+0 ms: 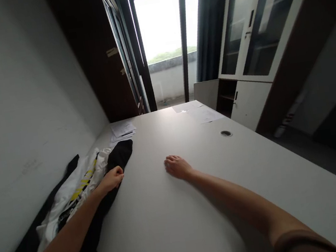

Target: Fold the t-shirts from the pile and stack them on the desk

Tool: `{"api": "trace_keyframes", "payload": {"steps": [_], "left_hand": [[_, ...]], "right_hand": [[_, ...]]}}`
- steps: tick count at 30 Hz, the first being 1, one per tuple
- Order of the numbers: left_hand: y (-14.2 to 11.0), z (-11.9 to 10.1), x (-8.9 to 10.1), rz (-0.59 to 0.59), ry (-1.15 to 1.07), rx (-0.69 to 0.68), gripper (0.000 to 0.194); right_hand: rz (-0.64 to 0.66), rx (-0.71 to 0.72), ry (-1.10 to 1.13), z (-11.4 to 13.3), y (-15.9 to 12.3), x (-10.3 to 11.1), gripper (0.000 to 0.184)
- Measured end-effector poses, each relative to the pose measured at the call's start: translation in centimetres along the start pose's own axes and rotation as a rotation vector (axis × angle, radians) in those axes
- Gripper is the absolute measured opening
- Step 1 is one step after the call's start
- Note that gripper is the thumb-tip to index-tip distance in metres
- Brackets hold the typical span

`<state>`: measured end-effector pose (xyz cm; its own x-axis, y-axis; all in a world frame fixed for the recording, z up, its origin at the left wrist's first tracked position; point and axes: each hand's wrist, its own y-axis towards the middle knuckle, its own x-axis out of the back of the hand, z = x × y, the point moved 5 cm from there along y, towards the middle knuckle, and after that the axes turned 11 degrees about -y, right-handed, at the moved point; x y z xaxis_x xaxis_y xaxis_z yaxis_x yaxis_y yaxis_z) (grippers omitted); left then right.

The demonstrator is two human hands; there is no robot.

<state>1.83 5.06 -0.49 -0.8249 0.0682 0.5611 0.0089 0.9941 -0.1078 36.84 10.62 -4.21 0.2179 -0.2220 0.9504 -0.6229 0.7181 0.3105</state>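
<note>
Black garment (122, 151) under the left hand (112, 179)

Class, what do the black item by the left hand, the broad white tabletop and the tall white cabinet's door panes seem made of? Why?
Long black soft item: apparently matt fabric; dull surface, uneven edge.
Broad, flat white tabletop: perhaps smooth satin laminate; it spreads window light softly.
Rectangular cabinet door panes: probably glossy glass, with bright reflections.

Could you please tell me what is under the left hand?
Black cloth shows around the left hand, with white cloth beside the black; the spot directly beneath the hand is covered and cannot be seen.
</note>
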Motion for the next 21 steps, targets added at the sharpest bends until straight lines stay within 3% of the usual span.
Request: {"api": "trace_keyframes", "payload": {"steps": [3, 7, 9, 11, 13, 15, 18, 21], "left_hand": [[0.0, -2.9, -5.8, 0.136, 0.171, -0.009, 0.016], [-0.4, -6.5, -13.3, 0.17, 0.413, -0.085, 0.005], [-0.6, -8.4, -16.2, 0.183, 0.436, -0.136, 0.007], [-0.7, -10.2, -17.5, 0.19, 0.496, -0.203, 0.01], [-0.5, -11.2, -16.5, 0.138, 0.59, -0.252, 0.013], [-0.2, -11.0, -13.4, -0.003, 0.682, -0.25, 0.016], [0.2, -8.3, -7.2, -0.249, 0.757, -0.131, 0.027], [0.0, -4.4, -3.8, -0.219, 0.733, 0.104, 0.052]], "right_hand": [[0.012, -0.031, -0.002, 0.6, 1.2, -0.6, 0.03], [-0.016, -0.03, 0.035, 0.8, 1.8, -1.1, 0.027], [-0.038, -0.026, 0.086, 0.4, 1.7, -1.3, 0.025], [-0.057, -0.034, 0.156, -0.3, 1.3, -1.5, 0.023], [-0.077, -0.031, 0.217, -0.9, 0.9, -1.7, 0.022], [-0.09, -0.012, 0.245, -1.2, 0.8, -1.9, 0.022], [-0.095, 0.009, 0.231, -1.1, 1.0, -2.1, 0.021], [-0.093, 0.013, 0.202, -0.7, 1.7, -2.3, 0.022]]}}
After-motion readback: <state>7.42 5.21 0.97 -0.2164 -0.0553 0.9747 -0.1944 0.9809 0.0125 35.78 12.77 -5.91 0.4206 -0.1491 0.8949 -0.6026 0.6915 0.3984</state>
